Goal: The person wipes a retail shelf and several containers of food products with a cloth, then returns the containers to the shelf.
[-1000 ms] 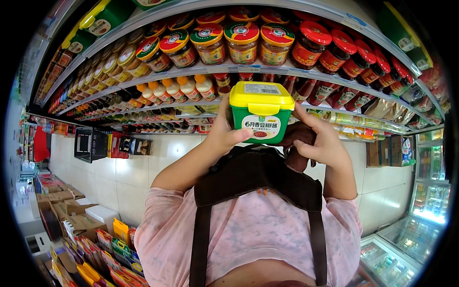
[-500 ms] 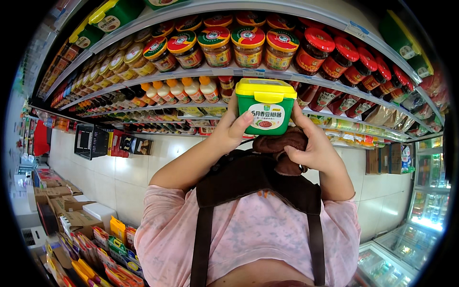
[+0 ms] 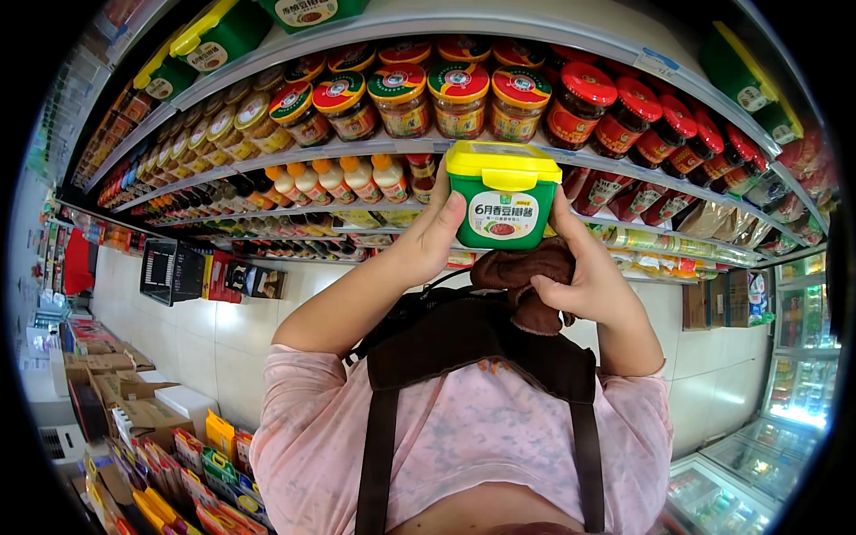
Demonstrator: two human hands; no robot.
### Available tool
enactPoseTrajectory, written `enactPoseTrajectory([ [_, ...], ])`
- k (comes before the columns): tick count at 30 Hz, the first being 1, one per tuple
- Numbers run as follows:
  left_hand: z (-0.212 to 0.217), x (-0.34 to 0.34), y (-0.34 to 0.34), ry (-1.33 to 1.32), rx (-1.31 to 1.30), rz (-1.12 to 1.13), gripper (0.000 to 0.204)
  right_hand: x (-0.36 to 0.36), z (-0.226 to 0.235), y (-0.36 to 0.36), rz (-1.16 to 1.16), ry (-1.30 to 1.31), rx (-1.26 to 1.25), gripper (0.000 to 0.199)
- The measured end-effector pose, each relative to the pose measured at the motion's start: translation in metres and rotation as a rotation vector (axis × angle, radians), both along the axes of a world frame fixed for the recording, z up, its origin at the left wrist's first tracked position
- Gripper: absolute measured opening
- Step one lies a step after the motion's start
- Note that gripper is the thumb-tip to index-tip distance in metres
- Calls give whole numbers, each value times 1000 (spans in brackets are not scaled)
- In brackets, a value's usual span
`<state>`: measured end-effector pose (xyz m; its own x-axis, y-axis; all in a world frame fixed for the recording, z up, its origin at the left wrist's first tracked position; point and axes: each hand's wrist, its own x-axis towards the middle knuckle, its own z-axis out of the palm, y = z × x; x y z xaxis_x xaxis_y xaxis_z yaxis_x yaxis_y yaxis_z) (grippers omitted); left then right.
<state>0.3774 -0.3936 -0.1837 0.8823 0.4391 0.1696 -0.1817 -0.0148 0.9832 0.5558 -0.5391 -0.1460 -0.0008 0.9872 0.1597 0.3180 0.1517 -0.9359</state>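
Note:
Between my two hands, in front of the shelves, is a green plastic tub (image 3: 510,192) with a yellow snap lid and a white label facing me. My left hand (image 3: 434,230) is closed on the tub's left side, thumb at the front edge and the other fingers mostly hidden behind it. At the tub's right side my right hand (image 3: 590,272) has its fingers against the wall. A bunched brown cloth (image 3: 533,275), perhaps a glove, hangs below the tub, pinched under my right thumb. The tub is nearly upright, its lid down.
Sauce jars (image 3: 400,96) with red and green lids line the shelf ahead, beside red-lidded jars (image 3: 576,104). Orange-capped bottles (image 3: 361,178) stand one shelf lower. Similar green tubs (image 3: 234,36) sit above. A black crate (image 3: 169,270) and cartons (image 3: 143,408) are on the left, glass-doored coolers (image 3: 796,383) on the right.
The tub has shifted slightly right, and its label faces me more squarely. My left hand's thumb has moved back from the label to the tub's left edge.

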Motion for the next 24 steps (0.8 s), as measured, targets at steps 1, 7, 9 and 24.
enactPoseTrajectory([
  [1, 4, 1, 1, -6, 24, 4, 71, 0, 2, 1, -2, 10, 3, 93],
  [7, 29, 3, 4, 13, 110, 12, 72, 1, 15, 3, -22, -3, 60, 93],
  [9, 38, 5, 5, 13, 164, 31, 71, 2, 23, 4, -34, -15, 65, 93],
  [24, 127, 15, 22, -110, 518, 228, 59, 18, 85, 30, -34, -162, 387, 89],
])
